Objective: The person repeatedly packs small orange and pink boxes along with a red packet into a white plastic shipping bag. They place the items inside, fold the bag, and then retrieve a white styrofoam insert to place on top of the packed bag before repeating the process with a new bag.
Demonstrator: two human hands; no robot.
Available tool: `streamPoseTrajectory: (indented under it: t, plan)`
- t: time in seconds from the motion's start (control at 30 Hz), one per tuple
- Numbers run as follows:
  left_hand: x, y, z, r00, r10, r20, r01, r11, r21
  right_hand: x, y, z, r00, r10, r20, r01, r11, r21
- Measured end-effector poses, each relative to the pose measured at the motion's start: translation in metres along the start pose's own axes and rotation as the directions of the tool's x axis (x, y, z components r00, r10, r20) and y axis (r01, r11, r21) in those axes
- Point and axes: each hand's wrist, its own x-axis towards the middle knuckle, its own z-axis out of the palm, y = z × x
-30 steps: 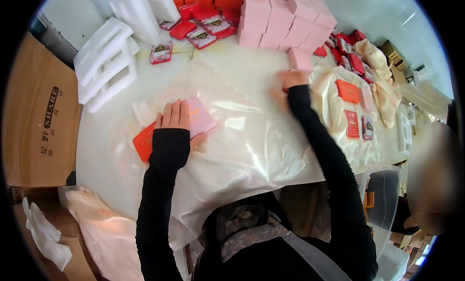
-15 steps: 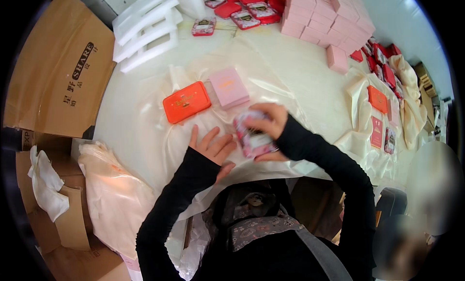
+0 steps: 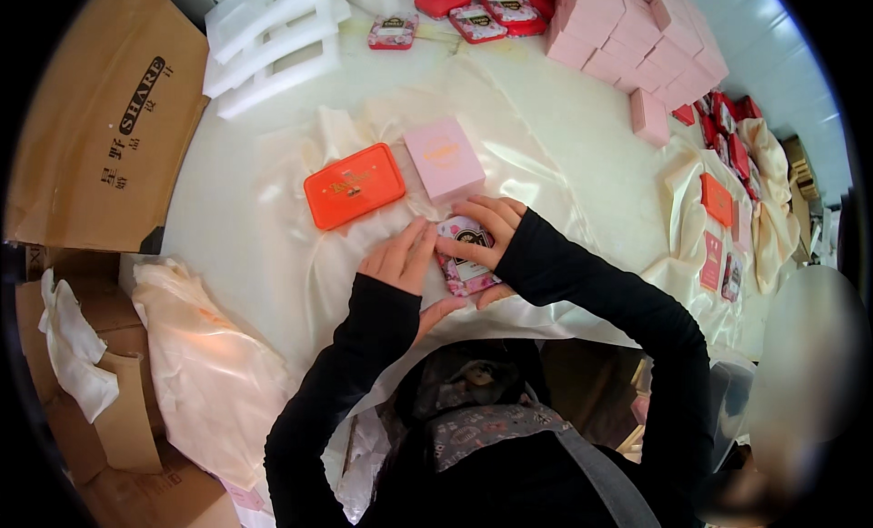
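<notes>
A floral pink tin (image 3: pixel 466 271) with a dark label lies on cream satin cloth (image 3: pixel 364 132) in front of me. My right hand (image 3: pixel 496 237) grips it from the right, with fingers across its top and the thumb at its near edge. At the tin's left side, my left hand (image 3: pixel 400 264) closes against it with fingers together and thumb toward the near corner. Just beyond are an orange-red tin (image 3: pixel 355 186) and, to its right, a pale pink box (image 3: pixel 444 160), both flat on the satin. The fingers cover part of the floral tin.
White foam frames (image 3: pixel 273 37) and a cardboard carton (image 3: pixel 109 119) stand at the left. Several red and floral tins (image 3: pixel 477 23) lie at the back, beside stacked pink boxes (image 3: pixel 637 37). Folded satin (image 3: pixel 200 364) hangs at the near left. Another satin-lined set (image 3: pixel 700 219) lies right.
My left hand has moved from beside the floral tin to its left side, its spread fingers coming together. The right hand has settled with the tin, now lying straighter on the satin.
</notes>
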Motion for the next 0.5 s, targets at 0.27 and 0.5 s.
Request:
streamPoseTrajectory:
  t: [0.27,0.5]
  plan:
    - [0.018,0.000,-0.001,0.993,0.046,0.107,-0.061,0.989,0.133,-0.012,0.011,0.021,0.997,-0.029,-0.077,0.027,0.999,-0.022]
    - [0.007,-0.066,0.044,0.924,0.364,0.119,-0.345,0.656,0.672,-0.018,0.001,0.041,0.902,-0.026,-0.431,-0.034,0.991,-0.131]
